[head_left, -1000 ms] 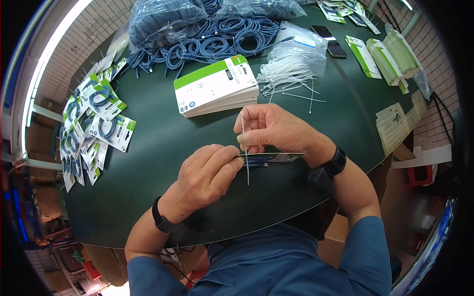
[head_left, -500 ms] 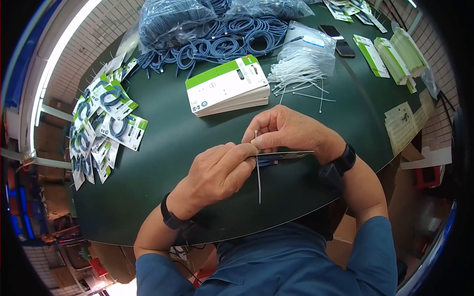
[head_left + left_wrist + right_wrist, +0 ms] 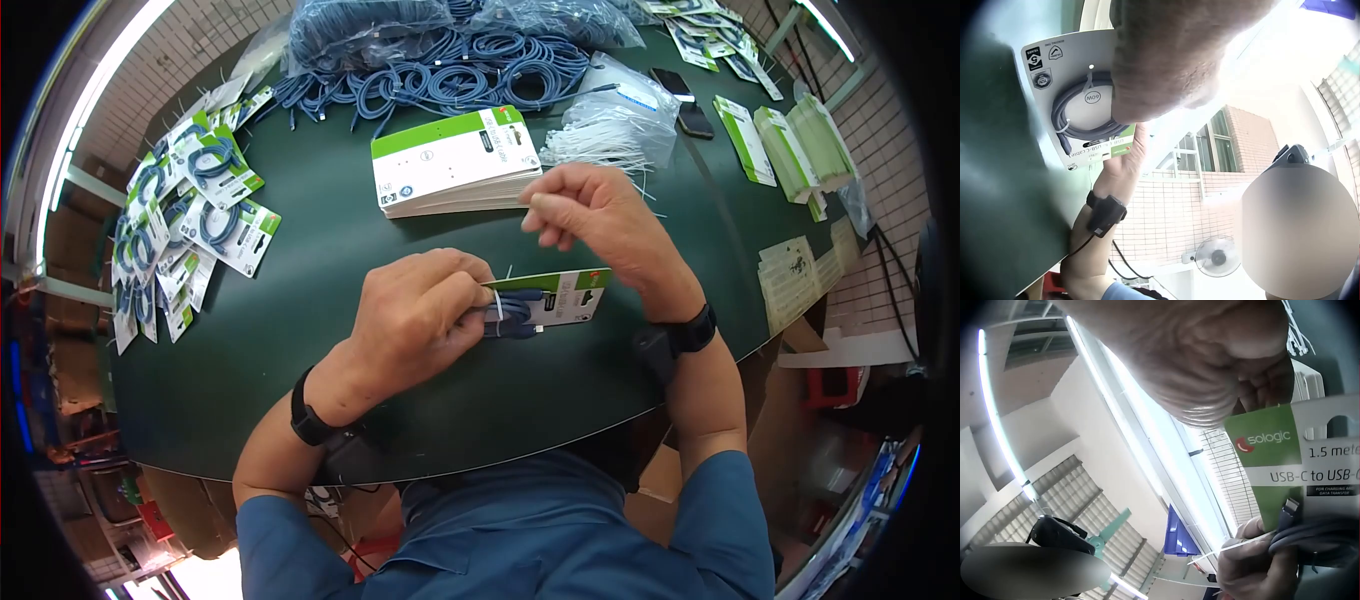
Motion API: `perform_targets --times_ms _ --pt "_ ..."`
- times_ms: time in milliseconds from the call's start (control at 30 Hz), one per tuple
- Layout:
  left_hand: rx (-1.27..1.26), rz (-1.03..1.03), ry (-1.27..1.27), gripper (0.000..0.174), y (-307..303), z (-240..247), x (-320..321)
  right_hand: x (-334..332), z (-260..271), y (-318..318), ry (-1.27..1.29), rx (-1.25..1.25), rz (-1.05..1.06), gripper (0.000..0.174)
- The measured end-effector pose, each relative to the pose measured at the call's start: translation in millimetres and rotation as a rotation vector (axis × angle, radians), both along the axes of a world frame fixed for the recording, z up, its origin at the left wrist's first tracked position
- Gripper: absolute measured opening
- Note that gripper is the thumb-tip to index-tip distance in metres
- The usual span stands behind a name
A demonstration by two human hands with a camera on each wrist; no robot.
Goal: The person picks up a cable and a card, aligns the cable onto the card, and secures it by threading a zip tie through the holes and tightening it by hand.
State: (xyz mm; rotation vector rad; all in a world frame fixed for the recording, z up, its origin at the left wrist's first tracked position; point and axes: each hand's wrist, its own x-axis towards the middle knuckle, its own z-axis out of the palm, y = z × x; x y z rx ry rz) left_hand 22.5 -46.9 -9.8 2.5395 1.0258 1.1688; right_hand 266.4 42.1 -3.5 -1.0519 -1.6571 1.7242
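My left hand point(image 3: 415, 305) pinches the left part of a green and white packaging card point(image 3: 580, 303). A coiled blue USB-C cable point(image 3: 513, 312) lies against the card's face, with a white cable tie point(image 3: 499, 303) around the coil near the thumb. In the right wrist view, a thin white tie tail point(image 3: 1213, 555) sticks out past the left fingers. The left wrist view shows the printed card point(image 3: 1041, 103) with the coil bound against it. My right hand point(image 3: 605, 220) is raised apart from the card, its fingers loosely bent with nothing visible in them.
A stack of flat cards point(image 3: 455, 165) stands just ahead of the hands. Loose white cable ties point(image 3: 595, 147) lie beside it. Carded cables point(image 3: 210, 225) are heaped at left. Coiled cables point(image 3: 440, 90) fill the back, with phones point(image 3: 690, 118) and more cards point(image 3: 745, 140) at right.
My right hand has let go of the cable tie and drawn away up and to the right. My left hand has tilted the card so its cable side shows more.
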Motion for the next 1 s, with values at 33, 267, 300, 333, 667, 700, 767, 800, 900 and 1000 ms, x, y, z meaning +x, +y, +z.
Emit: perform_targets --times_ms 33,267,300,333,667,700,767,800,900,1000 --pt "-0.049 0.017 -0.014 0.025 1 -1 -2 5 1 1 0.057 0.107 -0.089 0.019" --pt "-0.181 0.139 -0.152 0.020 4 -12 -4 -11 26 -25 0.007 0.936 -0.013 0.021" --pt "-0.185 0.141 -0.152 0.020 3 -14 -5 -18 25 -30 -0.062 1.028 0.000 0.022" --pt "-0.182 0.149 -0.163 0.020 3 -14 -5 -26 21 -34 -0.130 1.117 0.010 0.023" --pt "-0.312 0.143 -0.258 0.018 5 -21 -3 -38 -10 -28 -0.128 1.154 -0.003 0.015" --pt "-0.321 0.158 -0.265 0.017 5 -21 -2 -39 -12 -27 -0.132 1.167 -0.004 0.015" --pt "-0.365 0.146 -0.289 0.017 4 -21 1 -38 -15 -28 -0.133 1.195 -0.003 0.014" --pt "-0.390 0.146 -0.310 0.016 5 -20 1 -37 -16 -30 -0.137 1.189 -0.008 0.014" --pt "-0.444 0.140 -0.354 0.016 6 -22 2 -40 -14 -27 -0.170 1.310 -0.007 0.014" --pt "-0.501 0.148 -0.387 0.015 5 -24 -2 -42 -12 -28 -0.167 1.354 -0.043 0.015"
